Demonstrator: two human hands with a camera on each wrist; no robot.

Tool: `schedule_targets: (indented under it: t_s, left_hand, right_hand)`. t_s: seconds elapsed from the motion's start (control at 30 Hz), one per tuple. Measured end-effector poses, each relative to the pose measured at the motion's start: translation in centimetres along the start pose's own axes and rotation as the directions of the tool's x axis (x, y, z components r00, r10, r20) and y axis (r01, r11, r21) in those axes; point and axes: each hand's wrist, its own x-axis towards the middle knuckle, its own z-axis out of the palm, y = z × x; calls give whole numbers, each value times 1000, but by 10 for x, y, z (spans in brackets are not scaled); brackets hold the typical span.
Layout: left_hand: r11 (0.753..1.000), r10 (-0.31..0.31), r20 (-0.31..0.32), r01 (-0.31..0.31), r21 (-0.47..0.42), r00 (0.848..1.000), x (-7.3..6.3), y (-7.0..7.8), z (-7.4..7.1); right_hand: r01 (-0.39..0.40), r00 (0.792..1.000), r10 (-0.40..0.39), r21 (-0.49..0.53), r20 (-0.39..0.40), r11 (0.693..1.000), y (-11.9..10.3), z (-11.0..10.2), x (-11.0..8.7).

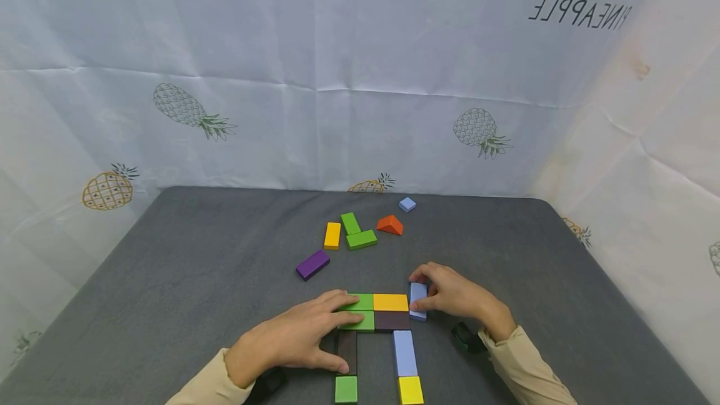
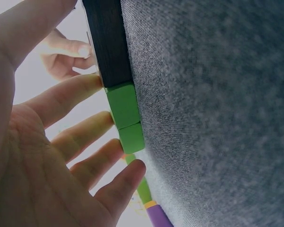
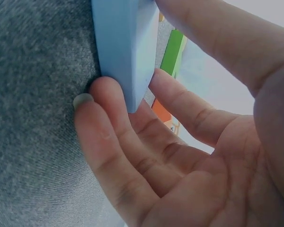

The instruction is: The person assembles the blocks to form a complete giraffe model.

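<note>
My right hand (image 1: 457,295) pinches a light blue block (image 1: 418,300) between thumb and fingers, at the right end of two stacked rows of blocks. One row pairs a green block (image 1: 365,302) with an orange-yellow block (image 1: 390,302); the nearer row pairs another green block (image 1: 368,322) with a dark block (image 1: 392,321). Fingers of my left hand (image 1: 298,336) rest on the green blocks, its thumb at a second dark block (image 1: 350,349). Below stand a small green block (image 1: 345,389), a second light blue block (image 1: 404,353) and a yellow block (image 1: 410,390).
Farther back on the grey table (image 1: 214,255) lie a purple block (image 1: 312,265), an orange-yellow block (image 1: 332,236), two green blocks (image 1: 362,240), an orange triangular block (image 1: 390,225) and a small light blue block (image 1: 407,204). A pineapple-print curtain (image 1: 337,136) hangs behind.
</note>
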Motion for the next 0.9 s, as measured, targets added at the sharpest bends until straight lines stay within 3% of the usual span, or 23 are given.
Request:
schedule_targets:
  t_s: [0.43,0.6,0.9]
  left_hand:
    - [999,-22,14,23,-30,1000,0,1,-2]
    - [1000,-18,12,18,-20,1000,0,0,-2]
    - [1000,-20,12,20,-20,1000,0,1,-2]
  right_hand:
    - [-5,1000,5,-1,5,1000,1,0,0]
    - [-13,999,12,-23,-30,1000,0,-4,-1]
    - [90,990,-98,-75,-105,993,-1,-6,6]
